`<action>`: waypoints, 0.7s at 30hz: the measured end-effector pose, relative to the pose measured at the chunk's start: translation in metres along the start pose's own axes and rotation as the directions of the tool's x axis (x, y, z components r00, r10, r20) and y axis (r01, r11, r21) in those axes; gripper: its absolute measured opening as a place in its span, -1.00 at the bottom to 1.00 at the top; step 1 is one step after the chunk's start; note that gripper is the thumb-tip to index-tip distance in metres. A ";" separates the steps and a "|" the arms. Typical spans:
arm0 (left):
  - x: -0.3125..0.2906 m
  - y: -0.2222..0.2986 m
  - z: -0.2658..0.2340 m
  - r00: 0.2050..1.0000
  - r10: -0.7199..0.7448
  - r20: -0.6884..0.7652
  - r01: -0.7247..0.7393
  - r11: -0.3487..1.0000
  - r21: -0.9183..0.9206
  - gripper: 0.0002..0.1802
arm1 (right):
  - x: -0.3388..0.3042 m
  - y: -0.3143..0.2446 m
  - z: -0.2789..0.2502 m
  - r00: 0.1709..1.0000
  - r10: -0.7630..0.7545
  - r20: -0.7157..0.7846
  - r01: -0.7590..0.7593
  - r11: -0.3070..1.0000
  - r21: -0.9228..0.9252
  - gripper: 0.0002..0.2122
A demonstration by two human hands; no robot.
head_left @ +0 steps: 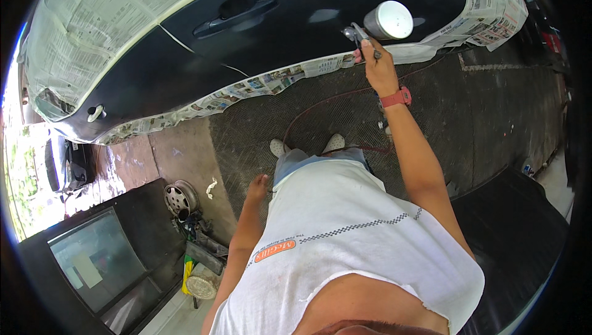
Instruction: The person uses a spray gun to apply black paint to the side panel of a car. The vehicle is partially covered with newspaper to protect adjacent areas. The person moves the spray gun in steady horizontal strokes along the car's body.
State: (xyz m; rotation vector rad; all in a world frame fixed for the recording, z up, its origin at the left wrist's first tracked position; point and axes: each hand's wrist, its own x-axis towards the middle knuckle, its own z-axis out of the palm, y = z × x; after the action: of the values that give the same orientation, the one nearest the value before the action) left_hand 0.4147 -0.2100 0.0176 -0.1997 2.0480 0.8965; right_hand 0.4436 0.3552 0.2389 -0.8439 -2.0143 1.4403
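My right hand (pixel 377 60) is closed round the handle of a spray gun (pixel 356 34), held in front of the dark car side. A round, pale cup (pixel 393 20) sits on the gun, and my fingers are partly hidden behind it. The dark car panel (pixel 290 33) carries a door handle (pixel 235 19). Masking newspaper (pixel 271 79) runs along its lower edge, and more paper and film (pixel 117 8) covers the upper part. At my left side my left hand (pixel 256 188) hangs low by my shorts, away from the car; its fingers are mostly hidden.
A thin reddish hose (pixel 308 110) curves over the dark floor mat (pixel 246 131) near my feet. To my left lie a wheel rim (pixel 180 199) and a loose dark panel with a window (pixel 98 261). A large black panel (pixel 512 236) lies at my right.
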 end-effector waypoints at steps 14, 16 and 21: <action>-0.015 0.029 0.031 1.000 0.017 0.001 -0.017 1.000 -0.017 -0.36 | 0.000 -0.010 0.022 0.997 -0.029 0.075 0.019 0.992 0.127 -0.56; -0.013 0.032 0.031 0.999 0.045 -0.007 -0.044 0.998 0.038 -0.36 | 0.001 -0.021 0.033 0.994 -0.049 0.099 0.035 0.990 0.136 -0.56; -0.018 -0.002 0.028 0.989 0.133 -0.056 -0.128 0.988 0.083 -0.38 | 0.002 -0.042 0.057 0.971 0.017 0.237 -0.067 0.977 0.204 -0.57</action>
State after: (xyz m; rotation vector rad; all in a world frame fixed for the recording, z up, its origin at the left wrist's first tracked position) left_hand 0.4450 -0.1964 0.0202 -0.0509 2.1697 0.8968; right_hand 0.3941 0.3106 0.2622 -0.6554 -1.9721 1.8142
